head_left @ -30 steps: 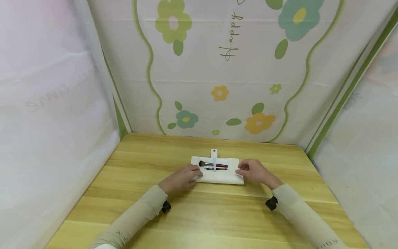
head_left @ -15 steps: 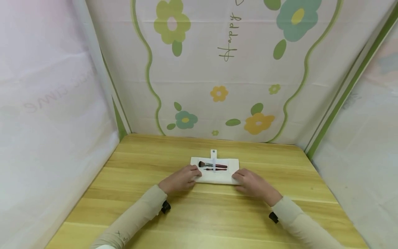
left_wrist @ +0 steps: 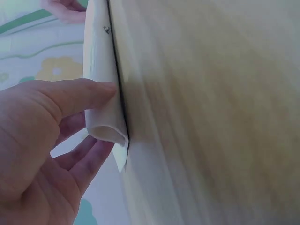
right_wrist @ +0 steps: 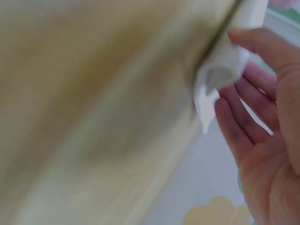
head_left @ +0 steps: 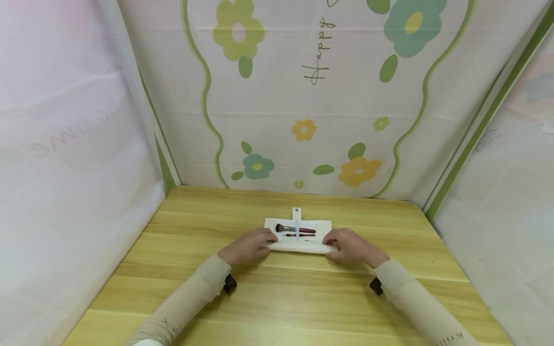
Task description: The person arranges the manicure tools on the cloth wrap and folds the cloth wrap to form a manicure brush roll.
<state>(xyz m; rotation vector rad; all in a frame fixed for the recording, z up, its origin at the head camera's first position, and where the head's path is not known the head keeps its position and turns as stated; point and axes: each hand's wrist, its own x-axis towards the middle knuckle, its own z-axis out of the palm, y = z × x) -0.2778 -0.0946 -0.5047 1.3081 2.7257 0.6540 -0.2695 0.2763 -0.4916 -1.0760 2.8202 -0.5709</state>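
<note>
A white brush roll [head_left: 298,247] lies on the table with its near side rolled up into a tube and its far part flat. Strapped inside are a fluffy makeup brush [head_left: 307,230] and a thinner red-handled brush [head_left: 305,235]. At the tube's left end, my left hand [head_left: 248,246] grips it; the left wrist view shows the thumb on the outer face of the tube [left_wrist: 101,108] and fingers behind. My right hand [head_left: 352,247] holds the right end. In the right wrist view its thumb presses the tube [right_wrist: 229,68] and the other fingers extend behind it.
A snap strap [head_left: 296,213] sticks out from the roll's far edge. The wooden table [head_left: 277,298] meets a flowered cloth wall [head_left: 268,134] at the back, with cloth walls left and right. A dark wrist camera [head_left: 230,283] hangs below the left sleeve.
My right hand has moved from beside the roll's right edge onto its near right end. The near side has been turned up and away from me, close to the thin brush.
</note>
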